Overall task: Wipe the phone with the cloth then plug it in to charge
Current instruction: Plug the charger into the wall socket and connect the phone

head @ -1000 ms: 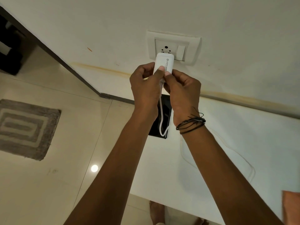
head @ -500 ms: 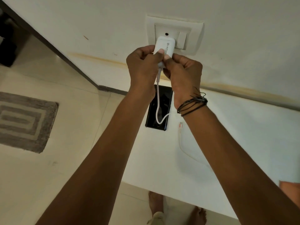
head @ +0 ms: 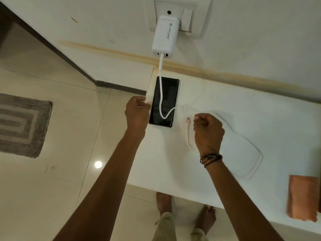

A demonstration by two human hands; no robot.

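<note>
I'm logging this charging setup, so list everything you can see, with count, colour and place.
charger: one, white, plugged into the wall socket
wall socket: one, white, top of wall
cable: one, white, from charger across phone, looping on table
phone: one, black, flat at table's left end
cloth: one, orange, table's right edge
table: one, white, against wall
mat: one, grey, floor, left
left hand: beside the phone
right hand: closed near the cable's free plug

The charger point(head: 165, 36) is sitting in the wall socket point(head: 178, 16), its cable point(head: 161, 94) trailing over the phone point(head: 164, 101) on the desk point(head: 243, 119). The right hand point(head: 208, 131) is pinching the cable's free end; the left hand point(head: 137, 113) is hovering beside the phone.
</note>
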